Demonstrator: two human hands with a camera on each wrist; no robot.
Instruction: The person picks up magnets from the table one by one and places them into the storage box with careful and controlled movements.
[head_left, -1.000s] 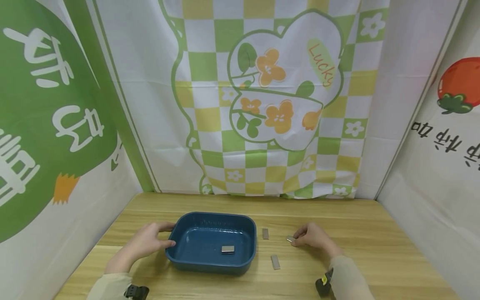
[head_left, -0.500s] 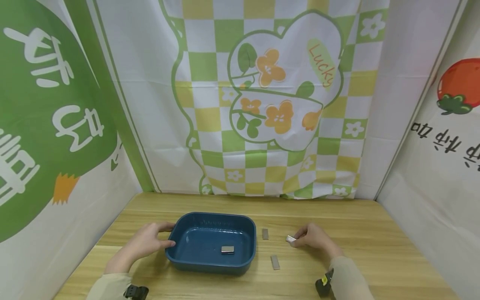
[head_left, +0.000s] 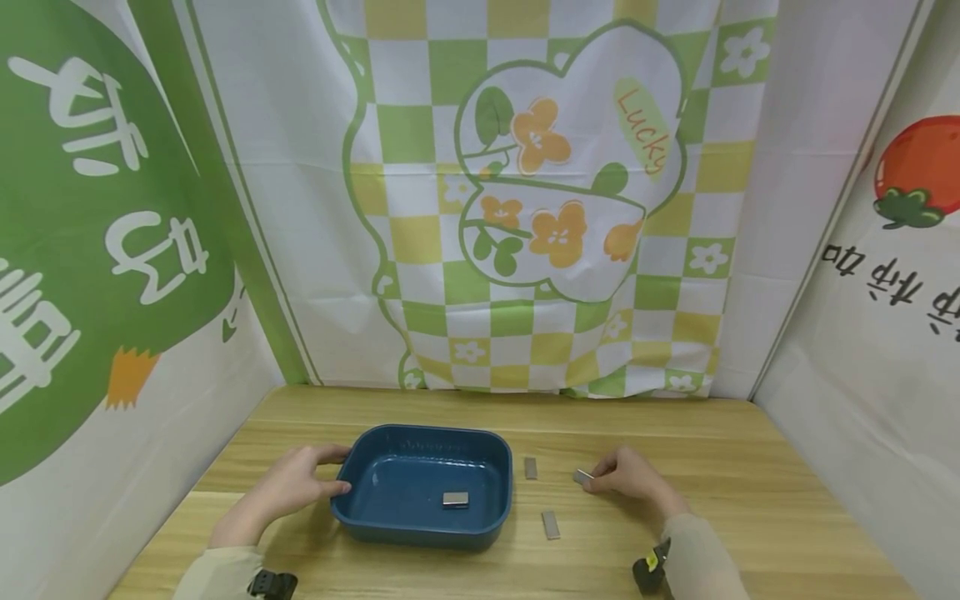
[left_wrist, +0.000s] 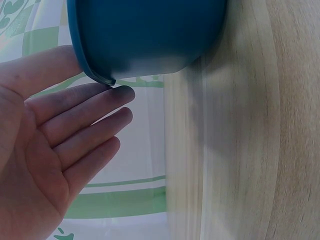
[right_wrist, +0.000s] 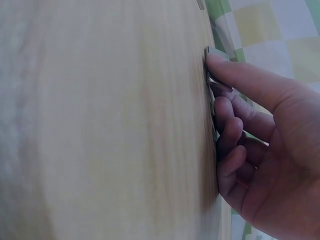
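Silvery in the head view, the held piece [head_left: 582, 477] right of the box [head_left: 420, 537] should be light, stiff, slick. Left wrist: the left hand [left_wrist: 42, 155] touches the box, fingers straight. Right wrist: the right hand [right_wrist: 280, 160] pinches the piece, edges probably the best hold.

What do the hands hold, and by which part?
The right hand pinches a silver piece by its right end; the left hand touches the left end of the blue container.

I observe a wooden table [head_left: 787, 508]; behind it, checkered cloth [head_left: 555, 192]; left of it, green-printed sheeting [head_left: 97, 225]; right, tomato-printed sheeting [head_left: 862, 375].
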